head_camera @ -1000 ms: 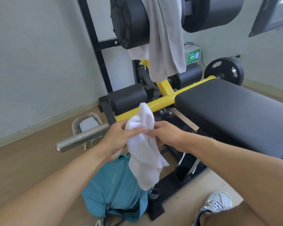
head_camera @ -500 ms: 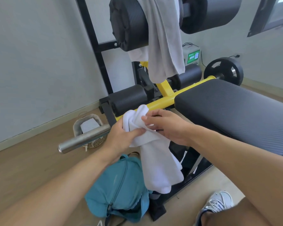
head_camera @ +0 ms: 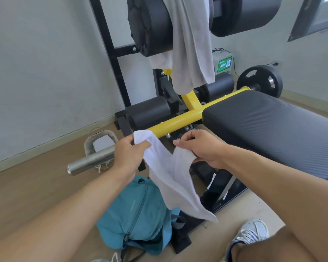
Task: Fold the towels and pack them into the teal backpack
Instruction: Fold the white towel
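Note:
A white towel [head_camera: 170, 178] hangs between my two hands in front of the bench frame. My left hand [head_camera: 129, 154] pinches its upper left corner. My right hand [head_camera: 201, 148] grips another edge a little to the right, so the cloth sags in a V between them and trails down to the lower right. Directly below it, the teal backpack [head_camera: 134, 214] sits on the floor with its zipper open toward me. A grey towel [head_camera: 191, 44] is draped over the black roller pad at the top.
A black padded bench [head_camera: 273, 127] on a yellow frame [head_camera: 178, 123] fills the right. A steel bar end [head_camera: 89, 162] juts out left of my left hand, above a small basket [head_camera: 100, 138]. A weight plate [head_camera: 259, 80] stands at the back. My shoe [head_camera: 252, 233] is at lower right.
My hands have moved apart, spreading the bunched white towel open. Its free end has dropped lower and swung right, over the backpack.

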